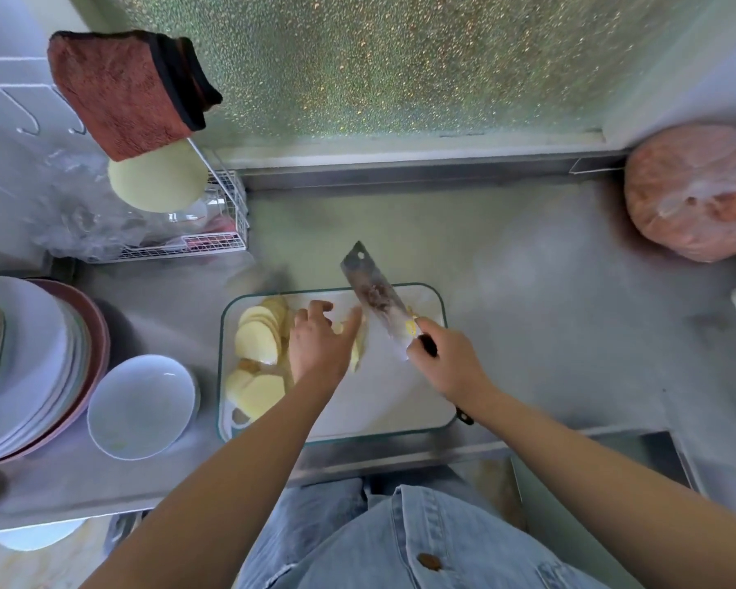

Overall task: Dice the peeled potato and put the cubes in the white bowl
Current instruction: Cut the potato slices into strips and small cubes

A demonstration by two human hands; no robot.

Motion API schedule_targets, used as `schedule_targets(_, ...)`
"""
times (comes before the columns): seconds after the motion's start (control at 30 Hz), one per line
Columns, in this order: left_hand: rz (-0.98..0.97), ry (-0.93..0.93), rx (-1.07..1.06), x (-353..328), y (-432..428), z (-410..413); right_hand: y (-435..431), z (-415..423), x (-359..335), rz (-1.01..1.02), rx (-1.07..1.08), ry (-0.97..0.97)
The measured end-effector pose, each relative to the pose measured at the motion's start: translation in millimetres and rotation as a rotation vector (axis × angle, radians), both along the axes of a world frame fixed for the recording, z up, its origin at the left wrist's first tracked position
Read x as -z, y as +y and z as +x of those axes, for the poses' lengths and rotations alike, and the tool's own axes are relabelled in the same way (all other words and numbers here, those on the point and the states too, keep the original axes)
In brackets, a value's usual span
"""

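- Right grip (447,354): your fingers are wrapped around the dark handle of the cleaver (375,295), clamped tight. The wrist is bent inward and the forearm comes in from the lower right.
- Cleaver: the broad blade points away from you and to the left, flat side up to the camera. There is a hole near its far corner and a yellow scrap stuck near the heel. You cannot tell whether the edge touches the board.
- Left grip (319,342): your fingers are bent over the sliced potato (360,346) with the thumb stretched toward the blade, holding it down just beside the cleaver. The forearm crosses the near edge of the board.
- Sliced potato: it lies on the cutting board (383,397), mostly hidden under your left grip.
- Slice stacks (258,333): pale yellow rounds lie overlapped along the board's left side, next to your left wrist.
- Cutting board: white with a teal rim, lying on the counter (549,291).
- White bowl (141,406): on the counter just left of the board, no cubes visible inside.
- Plate stack (30,359): left of the bowl and touching it.
- Wire rack (226,231): at the far left of the counter, with a red-brown cloth (124,91) hanging above it.
- Plastic bag (693,193): pinkish contents, in the far right corner, well apart from the board.
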State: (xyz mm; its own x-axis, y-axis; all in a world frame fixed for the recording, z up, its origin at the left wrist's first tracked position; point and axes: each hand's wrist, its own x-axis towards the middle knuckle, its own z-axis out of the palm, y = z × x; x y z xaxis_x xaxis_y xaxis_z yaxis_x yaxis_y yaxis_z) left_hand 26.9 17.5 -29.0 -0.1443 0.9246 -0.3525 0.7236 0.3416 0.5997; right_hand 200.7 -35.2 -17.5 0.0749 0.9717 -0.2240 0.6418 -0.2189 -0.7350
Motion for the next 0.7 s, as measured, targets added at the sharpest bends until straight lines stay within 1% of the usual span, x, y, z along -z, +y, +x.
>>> schedule_targets(0.07,-0.026,0.303,0.230,16.1,-2.9,3.3,0.2,7.1,-3.9,0.001,0.073,0.049)
schedule_targets(0.1,-0.030,0.411,0.308,21.6,-4.8,5.0,0.4,10.0,-3.9,0.003,0.096,0.064)
schedule_targets(0.17,-0.004,0.533,0.390,30.0,-6.2,7.9,-0.2,15.5,-3.6,-0.015,0.128,0.085)
schedule_targets(0.23,0.045,0.543,0.433,35.4,-3.8,7.2,-2.6,19.7,-1.4,-0.036,0.129,0.105)
schedule_targets(0.3,0.068,0.452,0.471,37.9,0.7,4.1,-4.5,22.3,0.6,-0.058,0.126,0.117)
schedule_targets(0.37,0.093,0.426,0.543,36.8,3.6,-0.1,-5.0,22.4,2.6,-0.069,0.121,0.121)
schedule_targets(0.47,0.123,0.457,0.619,34.8,5.0,-6.4,-4.5,17.9,4.5,-0.071,0.079,0.087)
schedule_targets(0.6,0.070,0.468,0.652,34.1,4.5,-8.1,-3.8,6.1,7.3,-0.087,-0.031,0.001)
schedule_targets(0.7,0.069,0.562,0.737,35.2,-0.6,-8.6,-4.9,-3.1,11.3,-0.097,-0.074,-0.062)
